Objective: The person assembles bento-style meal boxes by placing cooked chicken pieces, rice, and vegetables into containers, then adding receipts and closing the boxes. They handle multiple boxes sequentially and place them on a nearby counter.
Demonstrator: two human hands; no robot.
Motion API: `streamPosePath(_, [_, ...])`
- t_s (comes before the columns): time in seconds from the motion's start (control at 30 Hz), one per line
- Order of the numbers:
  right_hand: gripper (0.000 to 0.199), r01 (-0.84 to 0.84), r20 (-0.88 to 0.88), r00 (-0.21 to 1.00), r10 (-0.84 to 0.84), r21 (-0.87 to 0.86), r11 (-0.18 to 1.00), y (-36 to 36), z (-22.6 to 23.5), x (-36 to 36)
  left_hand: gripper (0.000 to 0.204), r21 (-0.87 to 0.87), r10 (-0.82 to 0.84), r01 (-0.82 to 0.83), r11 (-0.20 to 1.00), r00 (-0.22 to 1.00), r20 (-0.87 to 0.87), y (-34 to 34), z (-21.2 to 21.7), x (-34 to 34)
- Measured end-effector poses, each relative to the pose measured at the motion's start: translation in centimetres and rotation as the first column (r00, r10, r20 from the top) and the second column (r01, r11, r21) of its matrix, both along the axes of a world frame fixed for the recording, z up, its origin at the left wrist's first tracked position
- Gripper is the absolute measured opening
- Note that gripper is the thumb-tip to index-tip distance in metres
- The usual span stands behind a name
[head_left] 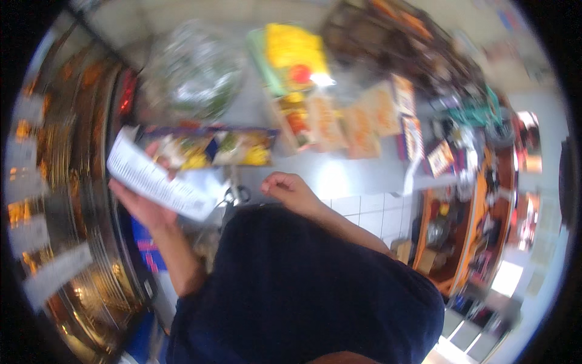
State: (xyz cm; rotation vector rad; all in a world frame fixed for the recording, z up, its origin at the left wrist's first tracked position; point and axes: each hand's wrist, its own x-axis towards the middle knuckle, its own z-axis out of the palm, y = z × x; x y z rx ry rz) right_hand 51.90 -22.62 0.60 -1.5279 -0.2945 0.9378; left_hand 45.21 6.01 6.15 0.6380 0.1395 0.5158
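One long white paper sheet [143, 168] is gripped in my left hand [148, 210]; light fingers should keep it flat. My right hand [292, 189] looks empty, fingers curled together.

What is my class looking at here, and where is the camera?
There is no machine: these are a person's bare hands, seen in one picture from a fisheye camera on their head, looking down, so edges bend. The left hand holds a white printed sheet. The right hand is curled near the edge of the grey counter, nothing visible in it. On the counter lie a clear plastic bag, a yellow package and pale packets with orange markings. Blur hides finer detail.
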Motion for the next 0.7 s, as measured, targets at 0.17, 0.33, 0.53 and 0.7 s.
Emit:
streamPosePath(0.17, [0.01, 0.154, 0.442, 0.856, -0.268, 0.276, 0.949, -8.7, 7.5, 4.0, 0.066, 0.1, -0.086, 0.078, 0.992, 0.994, 0.074, -3.7, 1.0, 3.0])
streamPosePath(0.33, [0.024, 0.5, 0.519, 0.598, -0.61, 0.353, 0.791, -22.5, 9.9, 10.0, 0.066, 0.077, 0.005, -0.009, 0.997, 0.999, 0.049, -10.0, 1.9, 5.8])
streamPosePath(0.53, [0.018, 0.737, 0.534, 0.355, -0.767, 0.345, 0.581, -36.2, 5.8, 23.0, 0.065, 0.174, 0.267, -0.259, 0.95, 0.964, -0.02, -19.0, 4.6, 6.9])
streamPosePath(0.7, [0.021, 0.777, 0.847, -0.075, -0.527, 0.381, 0.502, -43.1, 6.7, 37.9, 0.065, 0.153, 0.34, -0.318, 0.935, 0.928, -0.149, -24.0, 4.4, 6.5])
